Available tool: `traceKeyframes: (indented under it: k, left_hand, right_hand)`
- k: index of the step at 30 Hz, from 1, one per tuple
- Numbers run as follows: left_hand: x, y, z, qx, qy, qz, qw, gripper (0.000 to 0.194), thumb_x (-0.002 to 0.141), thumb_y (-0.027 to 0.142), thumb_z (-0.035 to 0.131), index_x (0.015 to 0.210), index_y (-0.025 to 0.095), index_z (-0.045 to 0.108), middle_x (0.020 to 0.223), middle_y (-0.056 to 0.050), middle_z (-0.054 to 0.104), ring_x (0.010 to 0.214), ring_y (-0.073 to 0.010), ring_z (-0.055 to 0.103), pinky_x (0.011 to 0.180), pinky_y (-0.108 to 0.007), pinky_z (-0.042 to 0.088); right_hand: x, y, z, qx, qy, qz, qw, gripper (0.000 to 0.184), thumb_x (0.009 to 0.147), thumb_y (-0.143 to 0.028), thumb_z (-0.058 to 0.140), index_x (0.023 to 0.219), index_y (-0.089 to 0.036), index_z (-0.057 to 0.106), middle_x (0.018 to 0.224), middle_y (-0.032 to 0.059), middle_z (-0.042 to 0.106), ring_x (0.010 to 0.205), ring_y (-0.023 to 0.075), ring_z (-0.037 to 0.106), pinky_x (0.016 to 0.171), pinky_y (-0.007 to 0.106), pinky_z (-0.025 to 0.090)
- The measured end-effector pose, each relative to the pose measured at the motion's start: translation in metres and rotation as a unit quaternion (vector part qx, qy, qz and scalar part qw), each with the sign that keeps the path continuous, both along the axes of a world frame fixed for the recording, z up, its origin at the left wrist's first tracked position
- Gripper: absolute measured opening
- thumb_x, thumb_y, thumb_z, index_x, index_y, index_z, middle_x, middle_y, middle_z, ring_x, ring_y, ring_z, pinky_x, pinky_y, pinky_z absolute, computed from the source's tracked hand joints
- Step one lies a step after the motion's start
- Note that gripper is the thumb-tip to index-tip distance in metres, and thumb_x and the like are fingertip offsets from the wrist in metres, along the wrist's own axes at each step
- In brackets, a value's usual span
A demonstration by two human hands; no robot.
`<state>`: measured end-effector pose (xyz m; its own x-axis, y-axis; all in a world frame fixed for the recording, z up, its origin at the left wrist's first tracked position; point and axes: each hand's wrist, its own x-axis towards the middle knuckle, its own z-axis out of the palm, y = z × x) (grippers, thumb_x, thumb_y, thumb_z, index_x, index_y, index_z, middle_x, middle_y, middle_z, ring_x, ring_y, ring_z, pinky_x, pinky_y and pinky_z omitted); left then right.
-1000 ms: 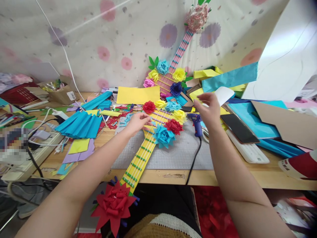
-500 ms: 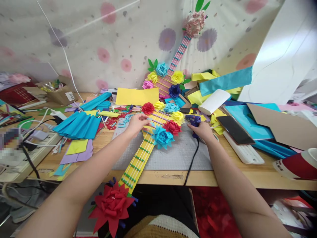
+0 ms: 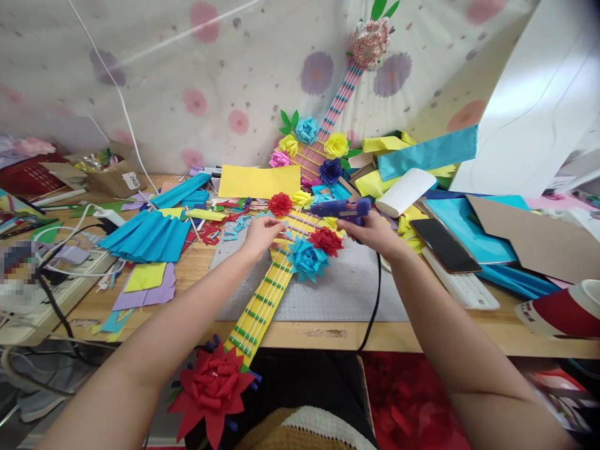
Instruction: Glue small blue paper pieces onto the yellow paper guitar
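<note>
Right hand (image 3: 370, 232): wrapped around the blue glue gun (image 3: 341, 211)
Left hand (image 3: 263, 235): fingertips nearly together at the yellow paper guitar (image 3: 269, 287)

From here I see the right hand (image 3: 375, 232) gripping a dark blue glue gun (image 3: 340, 209) over the flower-covered body of a yellow paper guitar (image 3: 264, 301) with green frets. The left hand (image 3: 263, 236), fingertips pinched together, is at the guitar's left edge. A big red paper flower (image 3: 215, 386) decorates its near end.
</note>
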<state>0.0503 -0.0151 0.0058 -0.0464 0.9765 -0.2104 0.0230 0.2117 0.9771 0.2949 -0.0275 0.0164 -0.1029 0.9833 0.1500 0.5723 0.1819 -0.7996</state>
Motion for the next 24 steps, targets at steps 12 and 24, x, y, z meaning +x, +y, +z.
traceKeyframes:
  k: [12, 24]
  left_hand:
    - [-0.006, -0.001, -0.002, 0.004, 0.022, -0.006, 1.0, 0.012, 0.074, 0.02, 0.069, 0.071, 0.014, 0.059, 0.071, -0.003, 0.066, 0.064, -0.0131, 0.065, 0.051, -0.021, 0.049]
    - [-0.006, 0.0, -0.001, 0.012, 0.014, -0.01, 1.0, 0.014, 0.072, 0.021, 0.071, 0.071, 0.013, 0.06, 0.072, -0.004, 0.067, 0.066, -0.0141, 0.066, 0.048, -0.02, 0.048]
  right_hand:
    - [-0.031, 0.0, 0.008, 0.036, -0.126, 0.065, 0.989, 0.043, 0.075, -0.057, 0.06, 0.096, -0.022, 0.071, 0.089, 0.0037, 0.072, 0.081, 0.024, 0.065, 0.074, 0.036, 0.05]
    - [-0.03, 0.002, 0.01, 0.048, -0.13, 0.081, 0.987, 0.041, 0.075, -0.057, 0.06, 0.094, -0.022, 0.071, 0.089, 0.003, 0.072, 0.082, 0.0239, 0.065, 0.072, 0.034, 0.049]
